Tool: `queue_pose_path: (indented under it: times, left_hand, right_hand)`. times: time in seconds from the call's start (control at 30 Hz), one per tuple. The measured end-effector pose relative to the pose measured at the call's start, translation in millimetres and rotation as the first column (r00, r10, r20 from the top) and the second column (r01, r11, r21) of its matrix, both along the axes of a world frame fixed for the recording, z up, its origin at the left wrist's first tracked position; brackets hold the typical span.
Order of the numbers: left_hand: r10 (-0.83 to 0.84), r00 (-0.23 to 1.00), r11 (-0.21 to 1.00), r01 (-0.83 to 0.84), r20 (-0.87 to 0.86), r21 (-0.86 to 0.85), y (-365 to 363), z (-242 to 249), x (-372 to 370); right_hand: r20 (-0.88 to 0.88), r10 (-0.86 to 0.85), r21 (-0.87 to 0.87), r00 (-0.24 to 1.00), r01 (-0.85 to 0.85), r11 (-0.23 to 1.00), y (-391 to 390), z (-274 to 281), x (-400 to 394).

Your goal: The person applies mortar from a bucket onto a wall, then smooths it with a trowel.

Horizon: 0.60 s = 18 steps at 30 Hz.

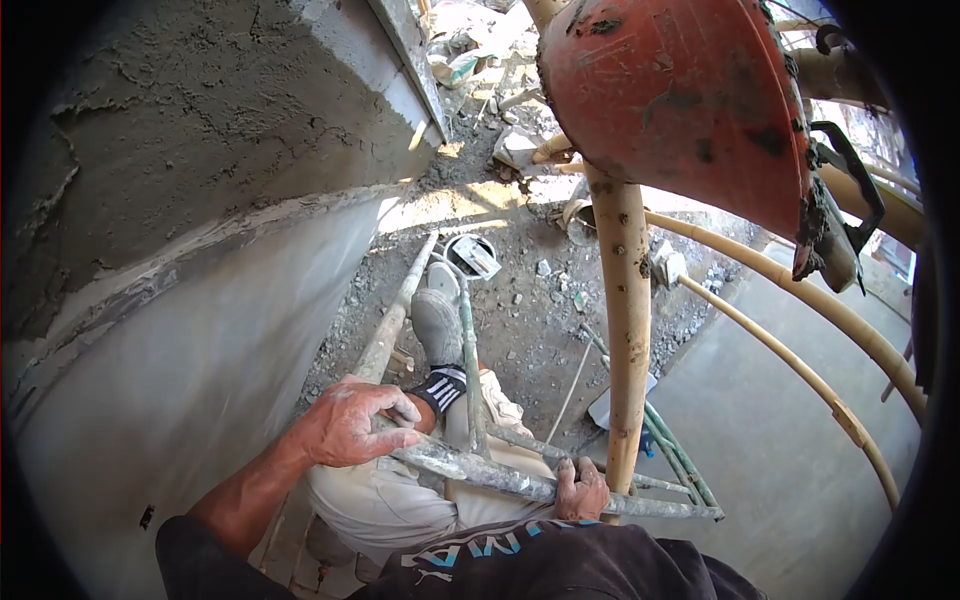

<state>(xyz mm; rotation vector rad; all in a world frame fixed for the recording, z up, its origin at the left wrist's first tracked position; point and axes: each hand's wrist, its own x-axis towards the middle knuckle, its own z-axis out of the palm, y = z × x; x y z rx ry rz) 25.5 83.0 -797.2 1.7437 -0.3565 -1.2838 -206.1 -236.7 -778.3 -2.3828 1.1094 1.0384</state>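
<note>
My left hand point(365, 422) lies over the left end of a mortar-spattered metal bar point(480, 470), its thumb and fingers apart and curved over the frame. Further right, my right hand point(581, 490) is wrapped on the same bar, beside an upright bamboo pole point(622, 330). Below the bar are my legs in pale trousers, with one grey boot point(437, 325) between two slanting metal tubes. A red mortar-stained tub point(680, 110) is above the pole at the upper right.
A wall point(220, 130) with rough wet-looking plaster rises at the left. Rubble ground point(520, 340) lies below, with a bucket point(472, 257) on it. Curved-looking bamboo poles point(790, 280) cross the right side. A green metal frame point(670, 440) stands low at right.
</note>
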Motion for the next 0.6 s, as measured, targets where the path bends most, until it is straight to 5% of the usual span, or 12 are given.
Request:
queue_pose_path:
  times: [0.47, 0.6]
  left_hand:
    - [0.118, 0.993, 0.954, -0.120, -0.023, -0.274, 37, -18, -14]
    - [0.218, 0.976, 0.883, -0.189, 0.019, -0.429, 50, -30, -32]
  right_hand:
    - [0.181, 0.050, 0.019, 0.982, -0.054, 0.998, -8, -13, -37]
    - [0.117, -0.191, 0.153, 0.975, 0.173, 0.973, 3, -5, -22]
